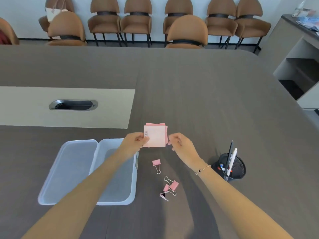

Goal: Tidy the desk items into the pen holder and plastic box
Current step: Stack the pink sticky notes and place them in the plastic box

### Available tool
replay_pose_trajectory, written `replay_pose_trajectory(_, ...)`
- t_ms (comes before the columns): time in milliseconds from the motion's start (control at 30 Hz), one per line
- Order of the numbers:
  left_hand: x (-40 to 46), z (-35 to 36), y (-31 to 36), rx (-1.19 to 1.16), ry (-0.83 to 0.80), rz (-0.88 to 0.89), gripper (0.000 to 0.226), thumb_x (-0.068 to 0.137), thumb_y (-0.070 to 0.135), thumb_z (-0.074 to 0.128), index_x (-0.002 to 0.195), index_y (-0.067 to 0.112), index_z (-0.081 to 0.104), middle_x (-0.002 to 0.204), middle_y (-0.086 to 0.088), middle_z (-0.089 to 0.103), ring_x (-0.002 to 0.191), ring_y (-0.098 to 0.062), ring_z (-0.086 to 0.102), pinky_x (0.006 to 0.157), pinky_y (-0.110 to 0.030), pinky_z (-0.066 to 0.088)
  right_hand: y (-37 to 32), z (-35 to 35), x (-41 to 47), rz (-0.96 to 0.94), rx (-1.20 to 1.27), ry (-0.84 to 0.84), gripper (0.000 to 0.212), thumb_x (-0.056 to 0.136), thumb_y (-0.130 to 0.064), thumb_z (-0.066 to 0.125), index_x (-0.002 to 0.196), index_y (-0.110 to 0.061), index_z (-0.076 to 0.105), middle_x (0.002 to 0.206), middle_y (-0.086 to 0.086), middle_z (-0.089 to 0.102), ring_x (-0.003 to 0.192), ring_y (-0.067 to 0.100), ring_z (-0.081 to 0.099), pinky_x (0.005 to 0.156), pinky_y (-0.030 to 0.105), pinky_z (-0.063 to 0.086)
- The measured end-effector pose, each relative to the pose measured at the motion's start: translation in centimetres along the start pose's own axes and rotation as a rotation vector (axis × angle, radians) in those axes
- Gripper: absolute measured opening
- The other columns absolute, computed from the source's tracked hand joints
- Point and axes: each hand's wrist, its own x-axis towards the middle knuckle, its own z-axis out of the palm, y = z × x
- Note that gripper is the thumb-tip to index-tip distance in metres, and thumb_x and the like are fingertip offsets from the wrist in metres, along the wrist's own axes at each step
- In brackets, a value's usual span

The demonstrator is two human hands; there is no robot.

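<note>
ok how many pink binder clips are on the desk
4, it seems: one binder clip alone near the plastic box, and three in a touching cluster nearer the camera; overlap could hide another.

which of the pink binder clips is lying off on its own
The clip nearest the hands, just below the pink notes. It lies alone on the table; the other clips sit bunched together closer to the person.

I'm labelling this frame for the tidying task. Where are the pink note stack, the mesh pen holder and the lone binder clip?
pink note stack [156, 138]: head view, front sheet.
mesh pen holder [239, 167]: head view, inner mesh wall.
lone binder clip [156, 162]: head view, pink body.
</note>
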Motion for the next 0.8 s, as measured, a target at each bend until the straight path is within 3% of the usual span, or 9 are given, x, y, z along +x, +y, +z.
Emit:
replay_pose_trajectory(100, -1.0, -5.6, -1.2, 0.038, -0.022, -0.093, 0.011, 0.093, 0.022, 0.058, 0.085, 0.018, 0.064, 0.071, 0.004, 0.058, 0.062, -0.012, 0.047, 0.057, -0.021, 0.038, -1.2, 1.2, 0.2, 0.026, -0.030, -0.071, 0.024, 0.099, -0.022, 0.039, 0.109, -0.014, 0.060, 0.092, -0.002, 0.066, 0.071, 0.005, 0.058, 0.053, 0.003, 0.043)
replay_pose_trajectory(200, -1.8, -9.3, -4.2, 0.086, 0.011, -0.233, 0.012, 0.095, 0.018, 0.053, 0.089, 0.011, 0.061, 0.071, -0.001, 0.053, 0.060, -0.015, 0.043, 0.054, -0.022, 0.036, -0.4, 2.5, -0.2, 0.058, -0.061, -0.114, 0.023, 0.098, -0.016, 0.039, 0.104, -0.017, 0.062, 0.095, 0.001, 0.068, 0.068, 0.007, 0.058, 0.055, 0.007, 0.043)
replay_pose_trajectory(300, -1.7, -9.3, -6.7, 0.142, -0.006, -0.342, 0.013, 0.096, 0.014, 0.047, 0.095, 0.004, 0.055, 0.065, -0.002, 0.045, 0.054, -0.017, 0.038, 0.052, -0.022, 0.033, 1.3, 2.1, -0.8, 0.110, -0.094, -0.109, 0.025, 0.095, -0.012, 0.040, 0.096, -0.020, 0.063, 0.093, -0.001, 0.069, 0.069, 0.011, 0.060, 0.060, 0.014, 0.041)
replay_pose_trajectory(467, -1.3, -6.6, -10.1, 0.226, -0.094, -0.447, 0.021, 0.098, 0.015, 0.043, 0.112, 0.006, 0.056, 0.072, -0.004, 0.047, 0.057, -0.016, 0.039, 0.051, -0.023, 0.032, 4.1, 1.8, -1.9, 0.144, -0.168, -0.126, 0.026, 0.094, -0.008, 0.041, 0.095, -0.018, 0.065, 0.091, 0.000, 0.068, 0.070, 0.010, 0.060, 0.057, 0.006, 0.042)
replay_pose_trajectory(633, -0.1, -4.1, -12.8, 0.260, 0.026, -0.386, 0.020, 0.095, 0.023, 0.047, 0.081, 0.010, 0.053, 0.079, -0.007, 0.053, 0.072, -0.023, 0.048, 0.067, -0.030, 0.041, 6.7, 1.9, -2.2, 0.144, -0.235, -0.163, 0.035, 0.089, 0.001, 0.039, 0.087, -0.023, 0.064, 0.090, -0.002, 0.066, 0.077, 0.017, 0.056, 0.067, 0.010, 0.042)
replay_pose_trajectory(733, -0.2, -3.4, -13.2, 0.321, 0.200, -0.266, 0.030, 0.092, 0.022, 0.054, 0.064, 0.009, 0.052, 0.062, -0.002, 0.049, 0.057, -0.016, 0.043, 0.055, -0.026, 0.034, 7.3, 2.2, -2.6, 0.154, -0.285, -0.200, 0.033, 0.089, 0.001, 0.039, 0.088, -0.022, 0.063, 0.090, -0.005, 0.064, 0.077, 0.010, 0.057, 0.066, 0.004, 0.039)
replay_pose_trajectory(800, -0.4, -3.2, -13.2, 0.356, 0.228, -0.214, 0.024, 0.087, 0.022, 0.059, 0.070, 0.006, 0.063, 0.069, -0.003, 0.060, 0.060, -0.016, 0.052, 0.057, -0.028, 0.042, 7.7, 2.3, -2.7, 0.155, -0.313, -0.220, 0.030, 0.092, -0.002, 0.041, 0.092, -0.022, 0.064, 0.096, -0.004, 0.065, 0.081, 0.008, 0.058, 0.066, 0.002, 0.038)
